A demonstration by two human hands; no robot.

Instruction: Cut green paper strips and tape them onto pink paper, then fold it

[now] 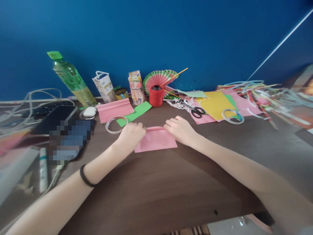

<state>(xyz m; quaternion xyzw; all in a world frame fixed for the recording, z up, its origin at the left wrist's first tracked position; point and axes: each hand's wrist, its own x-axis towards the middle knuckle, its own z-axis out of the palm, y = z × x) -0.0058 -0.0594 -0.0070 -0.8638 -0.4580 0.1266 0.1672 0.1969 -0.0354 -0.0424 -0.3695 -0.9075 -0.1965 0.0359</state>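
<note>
A sheet of pink paper [156, 141] lies on the dark wooden table, its far edge folded over in a narrow strip. My left hand [134, 133] grips the left end of that fold with curled fingers. At the right end, my right hand [178, 128] pinches the same fold. Just beyond my left hand are a roll of tape [108, 128], a green paper strip [137, 112] and a pleated pink paper [114, 111]. Farther back stand a red spool of thread [156, 97] and a pink-and-green paper fan [156, 80].
Black-handled scissors [198, 112], yellow paper [212, 104] and another tape roll [233, 117] lie at the back right. A green bottle [72, 78] and a carton [105, 86] stand at the back left. A phone [73, 138] and a marker [43, 169] lie on the left.
</note>
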